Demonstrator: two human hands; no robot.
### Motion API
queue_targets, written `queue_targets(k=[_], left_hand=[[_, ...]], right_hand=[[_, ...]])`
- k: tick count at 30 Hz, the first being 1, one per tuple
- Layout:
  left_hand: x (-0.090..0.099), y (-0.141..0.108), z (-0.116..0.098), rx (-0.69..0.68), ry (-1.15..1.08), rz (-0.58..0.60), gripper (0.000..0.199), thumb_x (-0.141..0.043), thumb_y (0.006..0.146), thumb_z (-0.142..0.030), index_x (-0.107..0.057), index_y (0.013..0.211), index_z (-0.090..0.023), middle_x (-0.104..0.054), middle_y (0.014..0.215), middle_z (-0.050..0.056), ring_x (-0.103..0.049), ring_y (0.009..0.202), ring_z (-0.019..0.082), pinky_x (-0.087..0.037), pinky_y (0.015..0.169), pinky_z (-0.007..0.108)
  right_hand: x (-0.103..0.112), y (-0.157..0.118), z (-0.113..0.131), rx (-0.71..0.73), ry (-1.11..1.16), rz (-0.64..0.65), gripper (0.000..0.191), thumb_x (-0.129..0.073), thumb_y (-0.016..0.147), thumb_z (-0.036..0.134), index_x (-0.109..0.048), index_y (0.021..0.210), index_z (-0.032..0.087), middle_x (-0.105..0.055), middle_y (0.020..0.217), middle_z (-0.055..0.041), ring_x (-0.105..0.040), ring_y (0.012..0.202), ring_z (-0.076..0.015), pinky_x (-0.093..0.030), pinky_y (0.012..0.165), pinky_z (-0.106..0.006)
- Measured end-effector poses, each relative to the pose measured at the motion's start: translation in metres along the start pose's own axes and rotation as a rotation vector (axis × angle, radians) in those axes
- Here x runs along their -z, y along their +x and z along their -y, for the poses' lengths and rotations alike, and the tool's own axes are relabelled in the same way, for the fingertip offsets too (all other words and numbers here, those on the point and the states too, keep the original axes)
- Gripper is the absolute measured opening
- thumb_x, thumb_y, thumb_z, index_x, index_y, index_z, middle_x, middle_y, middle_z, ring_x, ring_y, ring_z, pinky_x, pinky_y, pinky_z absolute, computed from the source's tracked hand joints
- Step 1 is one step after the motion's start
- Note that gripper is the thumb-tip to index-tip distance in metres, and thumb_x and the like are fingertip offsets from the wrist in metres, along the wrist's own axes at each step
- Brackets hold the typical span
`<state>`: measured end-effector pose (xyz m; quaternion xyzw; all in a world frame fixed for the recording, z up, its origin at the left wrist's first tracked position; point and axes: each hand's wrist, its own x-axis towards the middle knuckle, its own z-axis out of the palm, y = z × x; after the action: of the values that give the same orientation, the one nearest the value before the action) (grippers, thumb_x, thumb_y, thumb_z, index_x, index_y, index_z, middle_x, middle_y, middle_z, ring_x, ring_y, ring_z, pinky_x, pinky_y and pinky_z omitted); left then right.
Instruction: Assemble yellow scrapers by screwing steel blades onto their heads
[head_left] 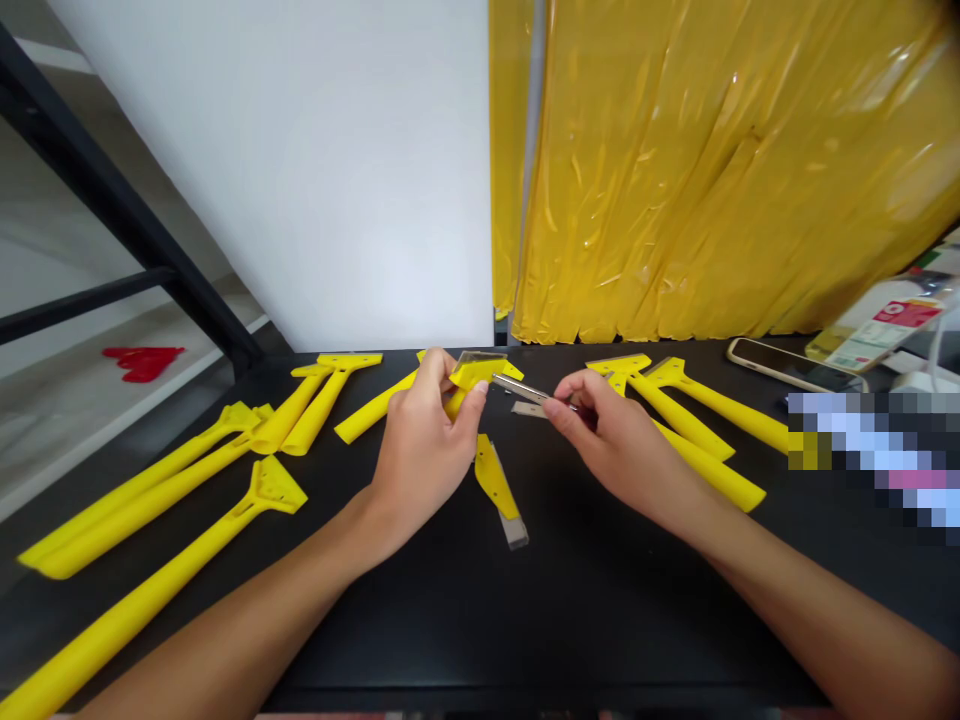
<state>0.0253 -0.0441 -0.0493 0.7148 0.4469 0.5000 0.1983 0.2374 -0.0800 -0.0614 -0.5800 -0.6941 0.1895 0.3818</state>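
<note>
My left hand (424,435) grips a yellow plastic scraper (476,375) near its wide head, and the handle is mostly hidden behind my fingers. My right hand (607,430) pinches a narrow steel blade (521,390) between thumb and fingers, with its far end close to the scraper head. Just below the blade, a flat grey blade (527,409) lies on the black table (600,620). Between my hands lies a short yellow scraper (493,480) with a grey blade (514,532) at its near end. Several long yellow scrapers (150,520) lie to the left, and more (694,420) lie to the right.
A phone in a pale case (795,365) and printed packaging (874,335) lie at the far right of the table. A pixelated patch (870,460) covers the right side. Yellow plastic sheeting (712,170) and a white wall (300,170) rise behind, with a black metal frame (112,190) at the left.
</note>
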Motion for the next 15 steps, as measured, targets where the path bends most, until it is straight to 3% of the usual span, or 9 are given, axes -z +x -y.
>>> queue_targets(k=[4, 9, 15], left_hand=[[0.0008, 0.0006, 0.0003, 0.011, -0.001, -0.006, 0.024, -0.066, 0.087, -0.028, -0.043, 0.087, -0.025, -0.057, 0.07, -0.003, -0.061, 0.064, 0.016, -0.045, 0.056, 0.027], [0.0004, -0.0007, -0.0007, 0.017, 0.008, -0.002, 0.024, -0.066, 0.087, -0.029, -0.042, 0.086, -0.025, -0.058, 0.069, -0.003, -0.062, 0.064, 0.017, -0.045, 0.056, 0.028], [0.0015, -0.0001, -0.0019, 0.01, 0.035, -0.003, 0.024, -0.066, 0.088, -0.029, -0.042, 0.087, -0.026, -0.058, 0.07, -0.003, -0.062, 0.063, 0.017, -0.045, 0.055, 0.027]], right_hand=[[-0.0004, -0.0009, 0.0018, 0.02, -0.022, -0.008, 0.023, -0.048, 0.102, 0.043, -0.053, 0.093, 0.022, -0.066, 0.081, -0.0019, -0.061, 0.072, -0.0182, -0.043, 0.065, -0.03], [0.0011, -0.0007, 0.0027, 0.016, -0.073, 0.034, 0.042, -0.033, 0.106, 0.046, -0.057, 0.081, 0.022, -0.065, 0.073, -0.0027, -0.062, 0.07, -0.0195, -0.043, 0.069, -0.033], [-0.0012, -0.0021, 0.0044, 0.005, 0.029, -0.014, 0.022, -0.056, 0.098, 0.045, -0.052, 0.099, 0.023, -0.065, 0.078, -0.0005, -0.059, 0.067, -0.0176, -0.042, 0.061, -0.029]])
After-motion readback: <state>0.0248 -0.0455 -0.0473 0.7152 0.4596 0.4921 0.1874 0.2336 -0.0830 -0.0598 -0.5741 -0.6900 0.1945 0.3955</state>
